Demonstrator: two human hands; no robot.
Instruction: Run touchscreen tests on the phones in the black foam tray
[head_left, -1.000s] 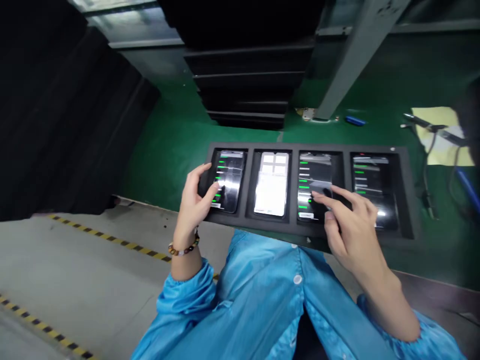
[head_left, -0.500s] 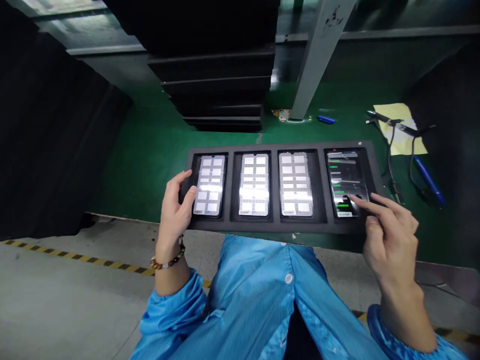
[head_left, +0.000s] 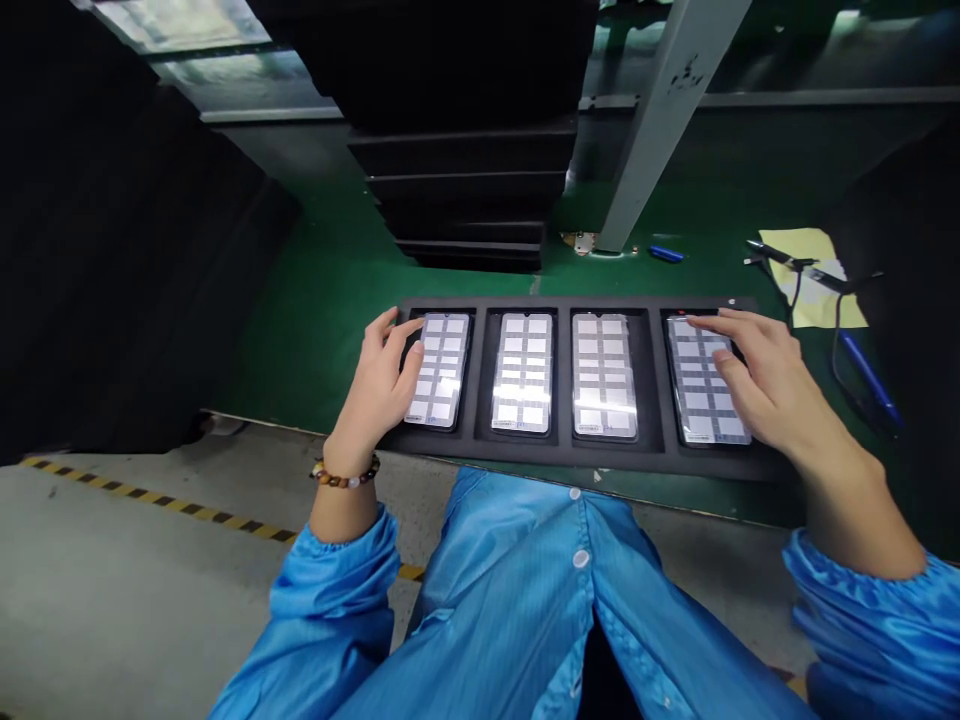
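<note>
A black foam tray lies on the green table and holds several phones side by side, every screen lit with a white grid. My left hand rests at the tray's left end, its thumb on the upper corner of the leftmost phone, fingers spread. Over the rightmost phone my right hand lies with fingers stretched out, a fingertip touching the screen's top. The two middle phones are untouched. Neither hand holds anything.
A stack of black trays stands behind the tray. A grey metal post rises at the back right. A yellow paper, cables and a blue pen lie at the right. Below the table edge is grey floor with striped tape.
All screens switched from dark lists to white grids. My right hand went from the third phone to the rightmost, then up to its top. My left thumb slid up the leftmost phone.
</note>
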